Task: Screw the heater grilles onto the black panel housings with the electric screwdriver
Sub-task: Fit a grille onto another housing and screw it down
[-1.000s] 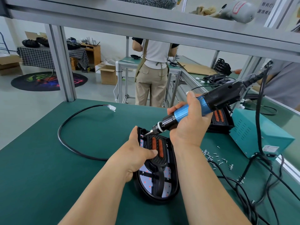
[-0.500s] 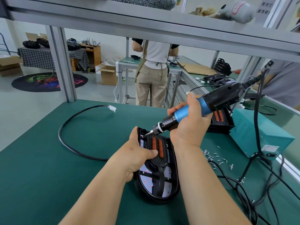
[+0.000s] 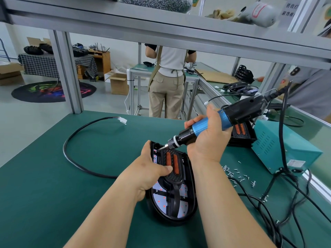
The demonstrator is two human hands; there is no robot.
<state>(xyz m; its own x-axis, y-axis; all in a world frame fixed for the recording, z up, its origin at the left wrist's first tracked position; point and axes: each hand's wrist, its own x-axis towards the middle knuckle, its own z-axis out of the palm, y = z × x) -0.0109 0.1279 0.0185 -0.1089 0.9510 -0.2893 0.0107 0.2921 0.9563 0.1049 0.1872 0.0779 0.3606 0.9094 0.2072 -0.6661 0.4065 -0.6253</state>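
On the green table (image 3: 53, 176) lies the black panel housing (image 3: 189, 203), the electric screwdriver (image 3: 206, 125) (gripped in the curled fingers of the right hand (image 3: 209, 140)) holding its bit at the housing's far-left corner, while the left hand (image 3: 150, 174) grips the left rim, thumb pressing the heater grille (image 3: 176, 171) seated inside.

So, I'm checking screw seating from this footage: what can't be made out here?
Head view:
Any screw under the electric screwdriver bit: too small.
Black panel housing left edge: covered by the left hand.
Stacked housings behind: mostly hidden by the right hand.
Loose screws: too small to count.
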